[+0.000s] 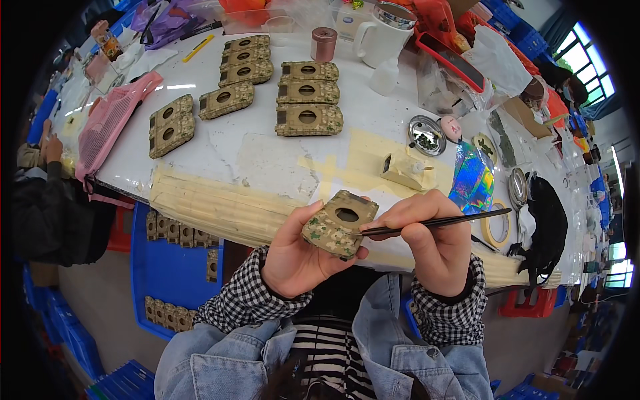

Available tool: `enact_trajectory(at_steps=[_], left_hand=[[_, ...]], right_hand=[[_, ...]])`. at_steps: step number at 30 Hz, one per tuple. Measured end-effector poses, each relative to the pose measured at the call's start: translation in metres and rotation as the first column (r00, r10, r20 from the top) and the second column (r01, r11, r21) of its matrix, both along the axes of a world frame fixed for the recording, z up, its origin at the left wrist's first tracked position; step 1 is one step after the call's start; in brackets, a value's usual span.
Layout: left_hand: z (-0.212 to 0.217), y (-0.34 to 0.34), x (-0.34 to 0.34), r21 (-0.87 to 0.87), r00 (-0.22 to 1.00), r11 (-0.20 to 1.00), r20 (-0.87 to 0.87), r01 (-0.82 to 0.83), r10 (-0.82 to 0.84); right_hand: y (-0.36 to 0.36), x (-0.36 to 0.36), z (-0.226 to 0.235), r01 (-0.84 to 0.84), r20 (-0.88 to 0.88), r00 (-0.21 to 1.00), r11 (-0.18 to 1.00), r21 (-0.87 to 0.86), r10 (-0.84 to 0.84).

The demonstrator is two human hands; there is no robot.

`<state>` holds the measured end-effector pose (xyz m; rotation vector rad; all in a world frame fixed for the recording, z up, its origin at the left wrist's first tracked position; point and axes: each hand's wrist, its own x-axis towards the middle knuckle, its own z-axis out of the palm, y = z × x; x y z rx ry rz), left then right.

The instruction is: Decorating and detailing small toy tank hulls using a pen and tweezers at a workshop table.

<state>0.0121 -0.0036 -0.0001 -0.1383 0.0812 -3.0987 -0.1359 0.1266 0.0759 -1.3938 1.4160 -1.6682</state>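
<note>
L hand [293, 257] cups a camo-painted tank hull [339, 223] w/ round hole on top, fingers wrapped under it, thumb at its near edge; hull held in air just off the near edge of the white table [227, 150]. R hand [433, 240] pinches a thin black brush [437, 222], fingers closed tight on shaft, tip touching hull's R side. On table, far from near edge: approx. a dozen like hulls [308, 119] in rows. R of those: small metal dish [427, 135], tape roll [497, 223]. Below table's near edge, L side: blue tray [167, 267] w/ more hulls.
</note>
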Motion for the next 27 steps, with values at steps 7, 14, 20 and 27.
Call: enact_trajectory(at_steps=[7, 14, 20, 27], left_hand=[[0.014, -0.004, 0.005, -0.333, 0.976, 0.927, 0.071, -0.172, 0.207], [0.017, -0.031, 0.026, -0.757, 0.769, 0.501, -0.003, -0.420, 0.640], [0.010, -0.071, 0.054, -0.939, 0.585, 0.064, -0.156, -0.338, 0.796], [0.012, -0.097, 0.057, -0.959, 0.501, -0.283, -0.252, -0.015, 0.828]], right_hand=[[0.004, -0.002, -0.004, 0.095, 0.143, 0.987, 0.984, -0.152, -0.074], [0.027, -0.016, -0.022, 0.475, -0.015, 0.874, 0.860, -0.188, -0.486], [0.047, -0.038, -0.048, 0.673, -0.181, 0.709, 0.731, -0.117, -0.682], [0.048, -0.047, -0.058, 0.743, -0.253, 0.606, 0.650, -0.159, -0.754]])
